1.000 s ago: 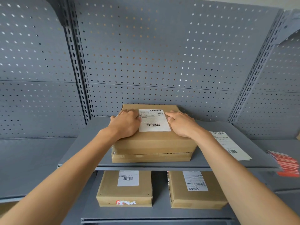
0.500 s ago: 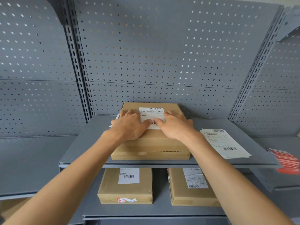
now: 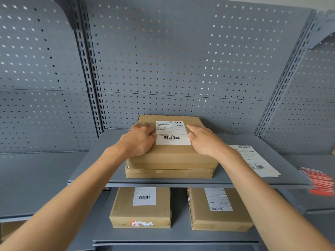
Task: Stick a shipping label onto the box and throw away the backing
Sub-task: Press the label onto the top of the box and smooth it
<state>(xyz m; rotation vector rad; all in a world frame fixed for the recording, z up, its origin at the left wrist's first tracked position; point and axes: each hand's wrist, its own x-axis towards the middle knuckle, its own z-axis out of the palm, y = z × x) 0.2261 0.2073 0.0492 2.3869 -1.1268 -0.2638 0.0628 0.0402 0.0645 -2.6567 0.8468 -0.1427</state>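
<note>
Pressing label (image 3: 173,132) onto box (image 3: 170,156): left hand (image 3: 138,141) and right hand (image 3: 204,140) flat, clamping nothing.
Backing perhaps hidden at 9 o'clock; unpressed edges may lift.

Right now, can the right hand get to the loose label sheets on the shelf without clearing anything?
Probably yes. The right hand rests open on the box; the label sheets lie just right of it on the same shelf, uncovered, nothing between.

You see three cardboard boxes: one on the upper shelf (image 3: 181,160), two below (image 3: 140,208) (image 3: 220,210), each bearing one label. One stack of loose label sheets (image 3: 253,160), one red stack (image 3: 319,182), two hands (image 3: 138,140) (image 3: 204,140).
</note>
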